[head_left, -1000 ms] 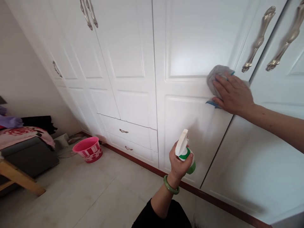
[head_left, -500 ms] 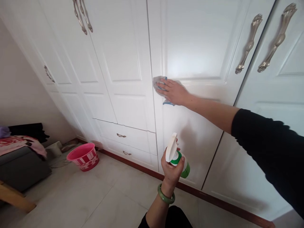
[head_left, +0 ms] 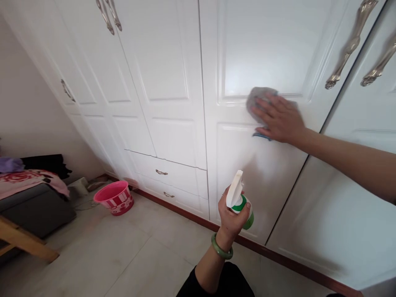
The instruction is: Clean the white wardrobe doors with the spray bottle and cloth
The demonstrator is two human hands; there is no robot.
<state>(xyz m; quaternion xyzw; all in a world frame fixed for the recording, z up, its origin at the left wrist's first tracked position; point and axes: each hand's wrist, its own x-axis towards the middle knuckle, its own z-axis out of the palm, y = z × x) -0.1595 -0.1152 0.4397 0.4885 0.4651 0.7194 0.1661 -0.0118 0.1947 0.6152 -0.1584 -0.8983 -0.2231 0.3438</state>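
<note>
My left hand (head_left: 232, 214) is wrapped around a spray bottle (head_left: 248, 220) with a white trigger head and a green collar; green liquid shows in its lower part. A green bangle (head_left: 221, 246) circles that wrist. Up on the white wardrobe door (head_left: 235, 165), my right hand (head_left: 280, 117) presses a grey cleaning cloth (head_left: 256, 100) with a blue edge flat against the surface. The cloth lies across the band between the door's upper and lower panels, partly hidden under the fingers, which are slightly blurred.
Ornate silver handles (head_left: 351, 45) stick out from the wardrobe doors at right. Low drawers (head_left: 173, 173) sit left of the sprayed-bottle side. A pink basin (head_left: 114, 198) stands on the tiled floor (head_left: 148, 255). At far left are a dark box-like seat (head_left: 34, 210) with fabric on it and a wooden leg (head_left: 27, 239).
My right hand has slid the cloth rightward along the door, away from the door's left edge. My left hand still holds the spray bottle; the view has shifted slightly.
</note>
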